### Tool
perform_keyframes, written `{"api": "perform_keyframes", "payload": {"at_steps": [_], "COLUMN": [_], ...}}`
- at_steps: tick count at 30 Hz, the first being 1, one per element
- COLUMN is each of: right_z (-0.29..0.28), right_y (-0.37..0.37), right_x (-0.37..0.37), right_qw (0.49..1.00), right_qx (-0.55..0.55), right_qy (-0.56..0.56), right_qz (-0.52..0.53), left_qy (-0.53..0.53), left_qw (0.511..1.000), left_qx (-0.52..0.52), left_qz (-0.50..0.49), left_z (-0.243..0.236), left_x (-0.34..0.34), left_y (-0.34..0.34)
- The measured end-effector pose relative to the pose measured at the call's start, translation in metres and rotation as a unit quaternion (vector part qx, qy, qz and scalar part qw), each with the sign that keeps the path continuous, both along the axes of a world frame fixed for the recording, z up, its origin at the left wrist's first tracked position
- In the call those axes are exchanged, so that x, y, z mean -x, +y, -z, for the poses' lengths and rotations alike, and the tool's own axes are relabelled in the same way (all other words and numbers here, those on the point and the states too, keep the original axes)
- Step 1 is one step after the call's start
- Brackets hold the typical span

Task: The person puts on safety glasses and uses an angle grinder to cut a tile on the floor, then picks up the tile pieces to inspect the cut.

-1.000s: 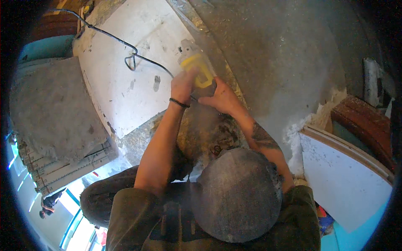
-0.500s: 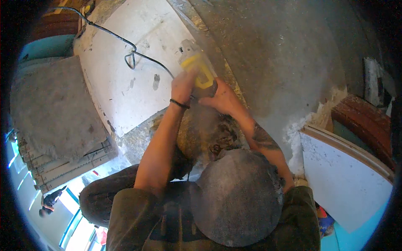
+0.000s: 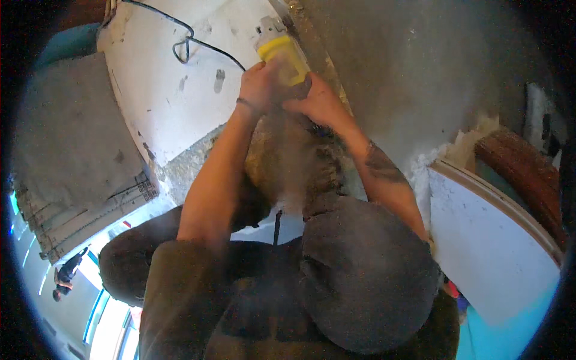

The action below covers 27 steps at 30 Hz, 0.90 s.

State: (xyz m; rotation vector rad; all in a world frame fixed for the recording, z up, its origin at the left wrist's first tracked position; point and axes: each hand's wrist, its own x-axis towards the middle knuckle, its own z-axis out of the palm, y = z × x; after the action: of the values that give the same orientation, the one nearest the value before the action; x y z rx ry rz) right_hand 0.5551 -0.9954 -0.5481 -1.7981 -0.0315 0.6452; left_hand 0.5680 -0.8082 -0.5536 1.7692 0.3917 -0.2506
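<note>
My left hand (image 3: 259, 84) and my right hand (image 3: 318, 102) both grip a yellow power tool (image 3: 283, 57) with a grey front end, at the top middle of the view. It is over the right edge of a scuffed white board (image 3: 162, 96). A looped black cord (image 3: 213, 48) runs across the board to the tool. My fingers are partly hidden and blurred by dusty haze. Below the tool is a mottled, dusty brown surface (image 3: 270, 156), hazy between my forearms.
Dusty grey sheets (image 3: 72, 138) are stacked at left. At right stand a white panel (image 3: 492, 240), a reddish-brown piece (image 3: 519, 180) and turquoise sheets (image 3: 504, 330). Grey flooring (image 3: 408, 66) spans the upper right. Another person (image 3: 66, 276) shows small at far lower left.
The hands, tool and surroundings sit higher in the picture, as the view has shifted. Haze over the middle looks darker. Both hands still grip the tool.
</note>
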Motion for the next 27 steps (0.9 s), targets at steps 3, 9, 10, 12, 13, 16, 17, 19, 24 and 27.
{"api": "perform_keyframes", "payload": {"at_steps": [3,9,10,12,13,16,17,19,24,27], "right_z": [0.013,-0.024,-0.017,-0.011,-0.005,-0.014,-0.017,-0.019,-0.015,-0.008], "right_y": [-0.008,0.002,-0.008,0.003,-0.003,-0.010,-0.010,-0.011,-0.012,-0.011], "right_x": [-0.001,-0.004,-0.004,0.003,0.004,0.015,0.006,0.003,0.004,0.007], "right_qw": [0.998,0.996,0.996,0.992,0.990,0.992,0.998,0.999,0.998,0.997], "right_qx": [0.060,0.071,0.079,0.096,0.113,0.125,0.060,-0.007,0.047,0.071], "right_qy": [-0.016,-0.008,-0.021,-0.074,-0.087,0.004,0.023,0.040,0.032,0.028], "right_qz": [-0.011,-0.051,-0.044,-0.028,-0.016,-0.003,-0.001,0.006,-0.002,-0.020], "left_qy": [0.161,0.004,-0.017,-0.062,-0.043,0.068,0.124,0.153,0.159,0.169], "left_qw": [0.971,0.998,0.986,0.974,0.982,0.998,0.985,0.981,0.978,0.979], "left_qx": [0.153,-0.044,-0.132,-0.181,-0.150,-0.011,0.079,0.054,0.076,0.043], "left_qz": [-0.083,0.044,0.103,0.120,0.107,-0.010,-0.093,-0.105,-0.114,-0.105], "left_z": [-0.001,0.041,0.039,0.045,0.037,0.002,0.000,-0.008,-0.023,-0.027], "left_x": [-0.011,0.011,0.002,0.006,0.002,0.001,-0.003,0.001,-0.003,0.000], "left_y": [-0.010,0.015,0.004,0.017,0.004,-0.013,-0.014,-0.015,-0.027,-0.025]}}
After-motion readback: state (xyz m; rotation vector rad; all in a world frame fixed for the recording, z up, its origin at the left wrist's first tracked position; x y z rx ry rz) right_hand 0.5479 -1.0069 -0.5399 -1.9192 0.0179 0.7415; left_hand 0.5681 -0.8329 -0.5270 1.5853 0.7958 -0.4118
